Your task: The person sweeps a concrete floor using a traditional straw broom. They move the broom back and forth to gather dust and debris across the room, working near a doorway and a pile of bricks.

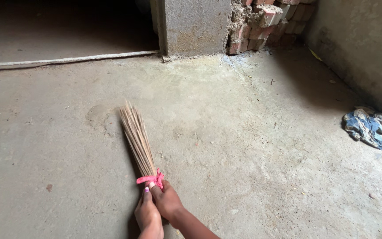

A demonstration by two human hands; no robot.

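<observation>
I hold the stick broom point(139, 144) low over the concrete floor point(244, 146), both hands wrapped around its bound end just below the pink tie point(152, 179). My left hand point(149, 217) is closed on the bundle from the near side, fingers curled tight; my right hand point(168, 201) is closed over it from the right, a finger lying up against the tie. The bristles fan away from me and to the left, their tips touching the floor beside a faint round dusty patch point(99, 116).

To sweep well here, I judge the grip should stay firm at the tie so the sticks do not splay, with the tips kept flat and light on the concrete.

A crumpled blue rag point(370, 128) lies well apart at the right, near the wall point(359, 44). Broken bricks point(261, 26) sit at the foot of a pillar point(195, 26) ahead, and a raised door sill point(67, 59) runs along the far left. Small scraps dot the floor near the corner.
</observation>
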